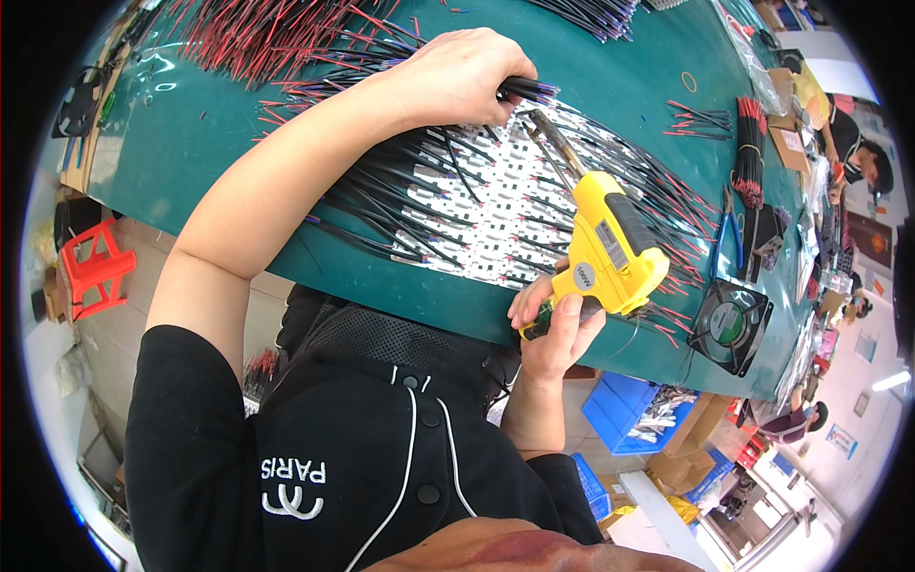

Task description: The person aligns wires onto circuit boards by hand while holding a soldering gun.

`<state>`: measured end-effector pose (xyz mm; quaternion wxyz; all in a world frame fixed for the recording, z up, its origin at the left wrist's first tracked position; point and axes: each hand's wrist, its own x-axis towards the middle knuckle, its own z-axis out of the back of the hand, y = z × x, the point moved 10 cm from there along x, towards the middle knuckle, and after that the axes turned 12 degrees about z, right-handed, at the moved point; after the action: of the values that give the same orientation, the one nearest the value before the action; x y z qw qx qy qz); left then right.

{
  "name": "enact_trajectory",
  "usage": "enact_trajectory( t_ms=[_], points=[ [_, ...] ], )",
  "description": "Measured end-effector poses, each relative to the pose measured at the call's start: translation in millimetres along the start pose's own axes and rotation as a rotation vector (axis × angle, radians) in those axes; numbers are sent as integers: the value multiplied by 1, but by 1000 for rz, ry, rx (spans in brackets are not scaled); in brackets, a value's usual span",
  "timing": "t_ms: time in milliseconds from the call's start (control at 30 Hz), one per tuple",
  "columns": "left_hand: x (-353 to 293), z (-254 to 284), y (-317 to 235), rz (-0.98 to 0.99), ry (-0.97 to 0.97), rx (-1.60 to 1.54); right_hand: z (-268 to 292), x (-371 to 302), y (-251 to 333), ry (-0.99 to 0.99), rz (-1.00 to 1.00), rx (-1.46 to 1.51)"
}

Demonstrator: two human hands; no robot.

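While the right hand [555, 319] wraps its fingers around the grip of a yellow soldering gun [610, 243], the left hand [457, 76] lies farther up the green table [191, 143], curled shut over a bundle of black wires [524, 91] whose ends stick out past the fingers. The soldering gun is pistol-shaped, bright yellow with a black panel on top, a round label on its side and a long thin metal tip that slants up and to the left. That tip points over a sheet of white circuit strips [505, 200] lying flat in the middle of the table, between the two hands. Many black leads with red ends [667, 191] fan out from both sides of the white strips. More loose red and black wires [257, 33] lie heaped at the far left of the table. Just right of the gun sit blue-handled pliers [729, 234] and a small black square fan [732, 324] near the table's edge. Below the table a red stool [91, 267] stands on the floor to the left.
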<state>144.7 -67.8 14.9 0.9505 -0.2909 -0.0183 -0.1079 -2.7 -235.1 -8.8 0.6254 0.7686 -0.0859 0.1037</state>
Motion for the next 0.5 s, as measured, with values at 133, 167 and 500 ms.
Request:
enact_trajectory(
  t_ms=[133, 167, 500],
  points=[
    [0, -1, 1, 15, 10, 10, -3, 1, 1, 41, 18, -25],
    [0, -1, 0, 15, 10, 10, -2, 0, 0, 41, 19, -26],
    [-2, 1, 0, 4, -11, 19, 0, 2, 7, -35, 41, 22]
  ],
)
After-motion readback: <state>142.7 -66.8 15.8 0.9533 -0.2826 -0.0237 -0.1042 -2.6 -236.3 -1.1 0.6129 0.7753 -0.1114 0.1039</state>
